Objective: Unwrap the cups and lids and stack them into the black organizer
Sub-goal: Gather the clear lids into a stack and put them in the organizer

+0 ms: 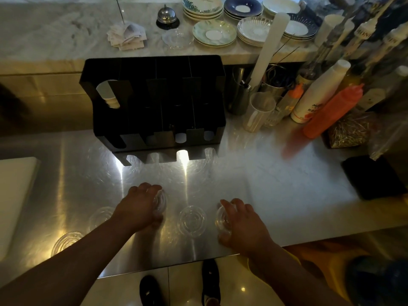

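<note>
**Both hands on clear lids**

The left hand [141, 206] curls around a small stack of clear lids [160, 202] on the steel desk [254, 195]. The right hand [240, 221] grips another lid stack [223, 219]. A loose lid [191, 220] lies between them. The black organizer [154, 102] stands behind.

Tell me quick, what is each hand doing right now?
Left hand: closed on a clear lid.
Right hand: closed on another clear lid.

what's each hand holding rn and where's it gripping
Each holds a small stack of clear lids by the rims: left hand on the left stack, right hand on the right stack.
</note>
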A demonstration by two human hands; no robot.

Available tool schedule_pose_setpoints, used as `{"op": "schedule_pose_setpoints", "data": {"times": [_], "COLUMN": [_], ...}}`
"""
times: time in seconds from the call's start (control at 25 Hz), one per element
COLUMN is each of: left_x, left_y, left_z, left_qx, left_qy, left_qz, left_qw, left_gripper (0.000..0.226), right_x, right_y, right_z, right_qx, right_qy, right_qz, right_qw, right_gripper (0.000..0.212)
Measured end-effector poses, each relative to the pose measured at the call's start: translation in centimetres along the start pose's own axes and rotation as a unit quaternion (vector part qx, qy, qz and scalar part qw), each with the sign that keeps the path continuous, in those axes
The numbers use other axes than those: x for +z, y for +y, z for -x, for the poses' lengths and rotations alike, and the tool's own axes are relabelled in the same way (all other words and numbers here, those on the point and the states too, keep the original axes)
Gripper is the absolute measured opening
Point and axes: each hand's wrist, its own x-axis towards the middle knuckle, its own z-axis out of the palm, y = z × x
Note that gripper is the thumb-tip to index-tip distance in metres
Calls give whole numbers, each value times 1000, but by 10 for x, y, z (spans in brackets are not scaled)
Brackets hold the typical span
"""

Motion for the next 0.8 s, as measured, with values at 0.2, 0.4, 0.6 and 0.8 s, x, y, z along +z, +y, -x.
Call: {"op": "schedule_pose_setpoints", "data": {"times": [0.2, 0.4, 0.6, 0.8], "left_x": [3, -5, -17, -21], "left_y": [-4, -17, -43, -75], "left_z": [1, 13, 32, 57], "left_qx": [-13, -22, -43, -75], "left_qy": [15, 49, 85, 83], "left_qz": [17, 33, 46, 38], "left_qw": [1000, 998, 994, 993], "left_gripper": [94, 97, 89, 92], "right_x": [0, -6, -7, -3], "right_y": [-2, -14, -46, -80], "right_z": [0, -7, -19, -27], "right_qx": [2, 2, -43, -86], "right_qy": [-3, 1, 3, -9], "right_qz": [15, 13, 17, 25], "right_qw": [1000, 1000, 999, 996], "right_gripper": [87, 91, 97, 93]}}
